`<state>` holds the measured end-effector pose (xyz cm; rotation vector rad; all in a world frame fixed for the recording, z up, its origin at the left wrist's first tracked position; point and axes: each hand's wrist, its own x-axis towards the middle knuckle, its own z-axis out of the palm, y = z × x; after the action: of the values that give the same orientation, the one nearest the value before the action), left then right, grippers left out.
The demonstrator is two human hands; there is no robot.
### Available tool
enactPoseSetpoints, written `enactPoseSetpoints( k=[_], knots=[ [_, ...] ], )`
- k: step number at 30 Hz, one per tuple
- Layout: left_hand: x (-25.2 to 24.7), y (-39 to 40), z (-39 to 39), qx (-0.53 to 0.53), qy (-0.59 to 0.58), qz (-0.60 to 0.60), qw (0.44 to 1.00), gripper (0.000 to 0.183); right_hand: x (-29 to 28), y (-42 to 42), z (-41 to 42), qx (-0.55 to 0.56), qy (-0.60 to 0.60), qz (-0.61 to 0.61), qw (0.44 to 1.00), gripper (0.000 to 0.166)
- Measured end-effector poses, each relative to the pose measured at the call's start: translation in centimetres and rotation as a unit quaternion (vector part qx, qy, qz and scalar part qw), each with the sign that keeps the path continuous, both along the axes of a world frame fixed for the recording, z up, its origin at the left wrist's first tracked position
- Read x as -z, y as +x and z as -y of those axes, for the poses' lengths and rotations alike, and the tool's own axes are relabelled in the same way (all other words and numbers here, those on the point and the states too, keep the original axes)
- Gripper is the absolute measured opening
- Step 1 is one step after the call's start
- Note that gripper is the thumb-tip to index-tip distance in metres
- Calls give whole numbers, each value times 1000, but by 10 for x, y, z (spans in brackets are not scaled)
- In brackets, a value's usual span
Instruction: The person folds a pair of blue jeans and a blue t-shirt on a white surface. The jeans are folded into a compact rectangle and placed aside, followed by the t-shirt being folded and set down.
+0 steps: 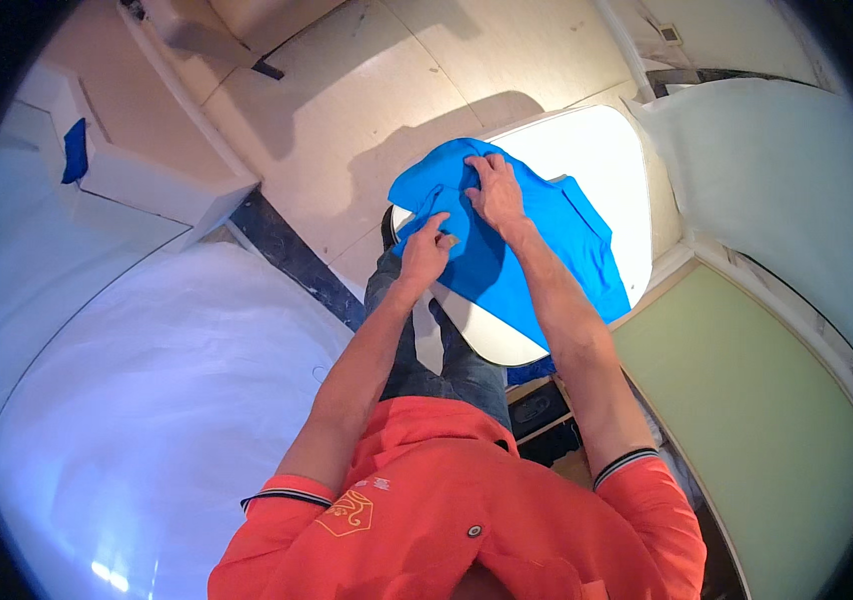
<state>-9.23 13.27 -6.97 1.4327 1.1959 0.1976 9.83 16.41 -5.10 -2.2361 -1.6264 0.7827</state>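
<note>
A bright blue cloth garment, which looks like a shirt, lies partly folded on a small white table with rounded corners. A sleeve-like part with a straight hem extends toward the table's right side. At the garment's near left edge is my left hand, with index finger and thumb visibly apart. Its lower fingers are hidden, so I cannot tell whether they grip cloth. Farther out, my right hand rests on the fabric near a raised fold. Its thumb and fingers are spread.
A pale green panel stands at right, below a pale covered surface. White sheeting covers a wide surface at left. Beneath the table's near edge are dark items in a wooden compartment. A small blue cloth hangs at upper left.
</note>
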Motion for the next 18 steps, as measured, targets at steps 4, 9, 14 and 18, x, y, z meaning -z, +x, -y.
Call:
enactPoseSetpoints(
  k=[4, 9, 14, 18],
  knots=[
    [-13, 16, -17, 24, 133, 79, 988, 52, -8, -1, -5, -10, 61, 35, 997, 70],
    [-2, 42, -38, 44, -26, -25, 998, 49, 0, 8, -10, 43, 5, -1, 999, 54],
    [-14, 69, -18, 169, 177, -12, 970, 36, 2, 16, 23, 115, 126, -12, 985, 45],
    [-25, 78, 24, 280, 309, 2, 909, 57, -7, 26, 119, 212, 101, 40, 971, 48]
  ],
)
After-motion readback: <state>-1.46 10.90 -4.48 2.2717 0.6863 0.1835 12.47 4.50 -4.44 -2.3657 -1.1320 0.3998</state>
